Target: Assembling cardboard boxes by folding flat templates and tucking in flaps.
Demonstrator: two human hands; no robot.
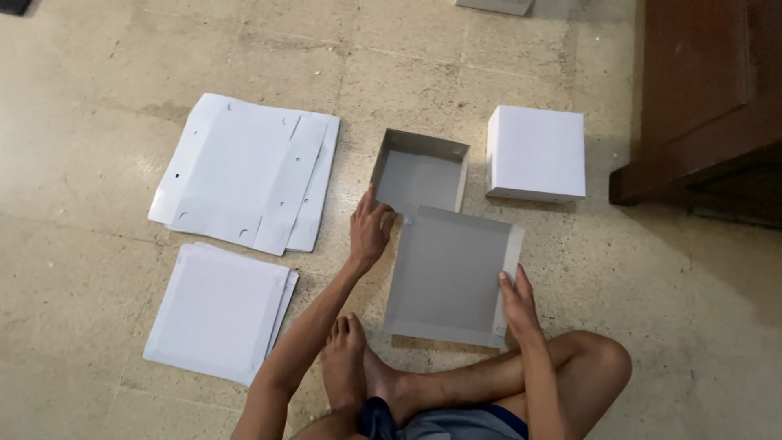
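Observation:
A flat grey cardboard piece [446,275] with partly raised side flaps lies on the floor in front of my crossed legs. My right hand [516,303] presses on its right flap near the lower right corner. My left hand [371,231] rests with fingers bent at the piece's upper left corner, close to the near left corner of an open grey box tray [419,173] that stands just behind. A closed white box [536,153] sits to the right of the tray.
Two stacks of flat white cardboard sheets lie at the left: a die-cut stack [244,173] farther away and a plain stack [220,311] nearer. A dark wooden piece of furniture [700,98] stands at the right. Another white sheet [497,6] shows at the top edge.

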